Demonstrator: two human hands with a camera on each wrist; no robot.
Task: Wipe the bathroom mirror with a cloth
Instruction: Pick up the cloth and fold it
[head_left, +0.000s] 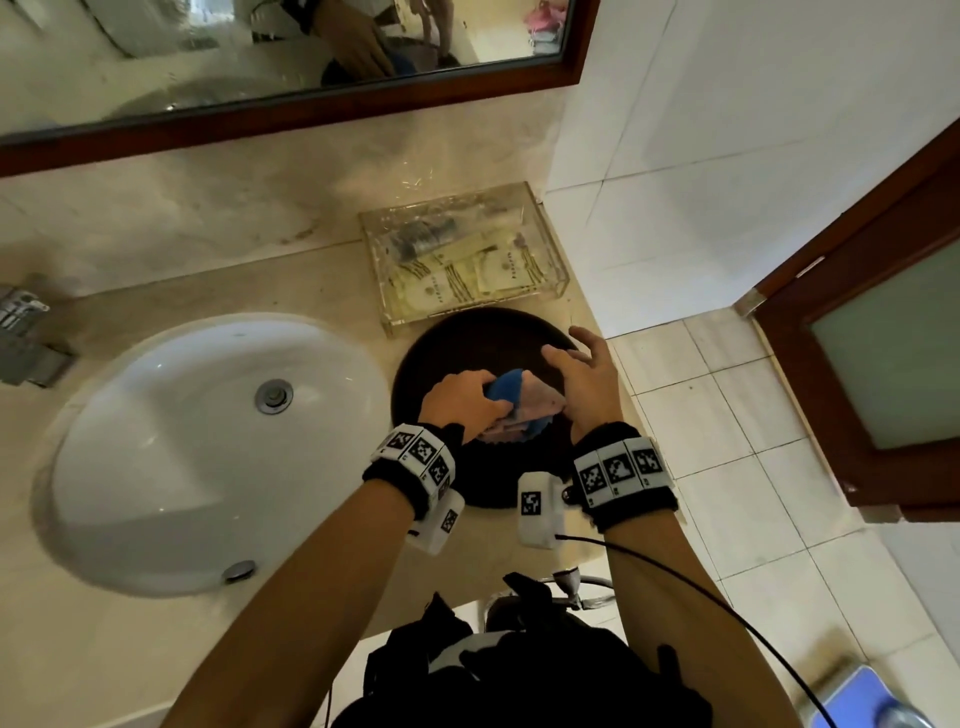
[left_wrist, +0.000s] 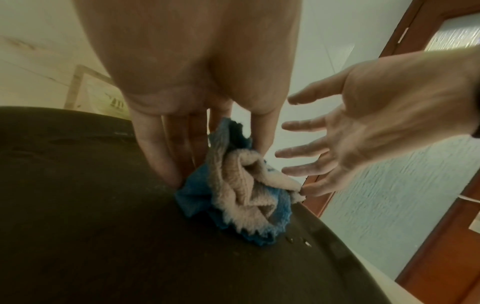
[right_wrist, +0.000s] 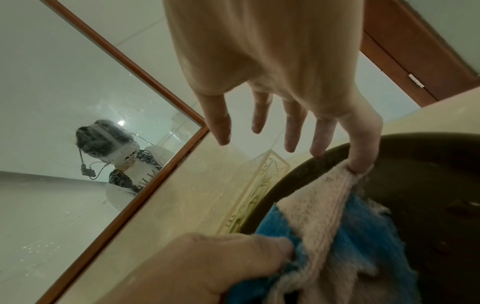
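A crumpled blue and beige cloth (head_left: 511, 402) (left_wrist: 241, 197) (right_wrist: 324, 205) lies on a dark round tray (head_left: 483, 338) (left_wrist: 78, 205) (right_wrist: 428, 185) at the counter's right end. My left hand (head_left: 465, 397) (left_wrist: 182, 156) grips the cloth's left side, thumb against fingers. My right hand (head_left: 587, 374) (left_wrist: 363, 123) (right_wrist: 272, 115) hovers over the tray with its fingers spread straight. One fingertip (right_wrist: 359, 164) presses on the beige corner. The wood-framed mirror (head_left: 260, 52) (right_wrist: 64, 102) hangs above the counter, speckled with droplets.
A white sink (head_left: 182, 467) is set in the counter left of the tray, with a metal faucet (head_left: 21, 332) at the far left. A clear box of packets (head_left: 462, 260) stands just behind the tray. A brown door with frosted glass (head_left: 883, 338) is on the right.
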